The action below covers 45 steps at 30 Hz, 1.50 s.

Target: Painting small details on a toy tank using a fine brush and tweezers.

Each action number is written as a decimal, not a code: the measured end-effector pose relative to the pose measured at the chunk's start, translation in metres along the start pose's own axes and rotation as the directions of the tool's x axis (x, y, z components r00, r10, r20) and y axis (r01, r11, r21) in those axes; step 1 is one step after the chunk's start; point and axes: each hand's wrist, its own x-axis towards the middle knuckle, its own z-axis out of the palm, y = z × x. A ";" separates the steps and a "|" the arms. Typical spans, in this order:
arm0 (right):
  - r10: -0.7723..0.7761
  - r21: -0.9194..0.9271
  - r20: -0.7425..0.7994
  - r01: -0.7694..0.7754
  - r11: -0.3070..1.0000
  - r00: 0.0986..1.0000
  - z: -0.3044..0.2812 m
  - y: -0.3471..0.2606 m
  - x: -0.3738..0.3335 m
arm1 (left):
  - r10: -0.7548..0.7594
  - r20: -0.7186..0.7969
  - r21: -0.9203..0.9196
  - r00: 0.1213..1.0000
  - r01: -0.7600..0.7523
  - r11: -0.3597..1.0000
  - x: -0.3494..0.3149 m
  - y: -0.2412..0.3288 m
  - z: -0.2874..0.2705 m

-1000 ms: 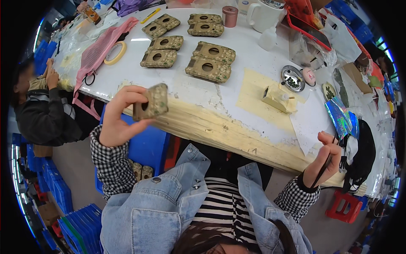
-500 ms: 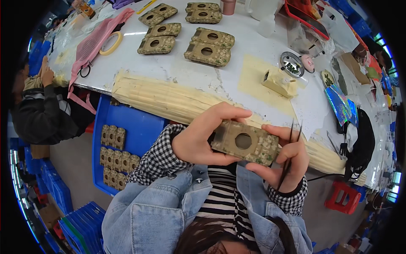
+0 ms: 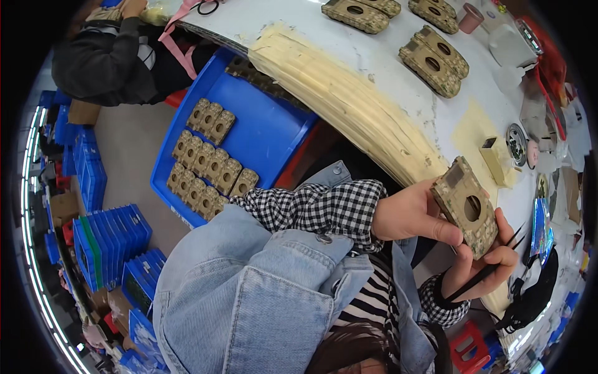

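Lying left of the hands, the blue tray (image 3: 268, 134) bears camouflage toy tank hulls (image 3: 213, 167) in close rows, round holes upward, likely so that they can be counted and lifted singly; rightward, pale yellow strips (image 3: 336, 84) cover the table edge, perhaps to shield it; the left hand (image 3: 408, 215) comes next, pinching the near end and side of one held tank hull (image 3: 453, 198), its thumb along the lower-left edge and its other fingers mostly hidden behind; that hull sits tilted between both hands, its holed face up, apparently gripped by the rim to leave the face open to view; the right hand (image 3: 474, 268) steadies the lower end and right side, thumb at the bottom corner, forefinger along the edge; black tweezers (image 3: 466, 288) lie clasped across its fingers, tips slightly apart and pointing away from the hull, presumably so that the fingertips can help hold.
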 end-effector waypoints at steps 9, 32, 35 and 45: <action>-0.095 -0.143 -0.230 0.063 0.988 0.969 -0.011 0.004 0.021 | 0.030 -0.012 -0.092 0.999 -0.031 0.995 0.025 0.010 -0.005; -0.149 -0.644 -0.023 0.100 0.759 0.989 -0.047 0.052 0.093 | -0.108 -0.050 -0.612 0.993 0.055 0.789 0.054 0.015 -0.009; -0.117 -0.646 -0.019 0.077 0.760 0.993 -0.046 0.052 0.093 | -0.109 -0.051 -0.607 0.993 0.056 0.793 0.054 0.015 -0.009; -0.245 -0.555 -0.154 0.121 0.823 0.957 -0.045 0.024 0.089 | -0.055 -0.002 -0.544 0.998 0.045 0.838 0.055 0.011 -0.011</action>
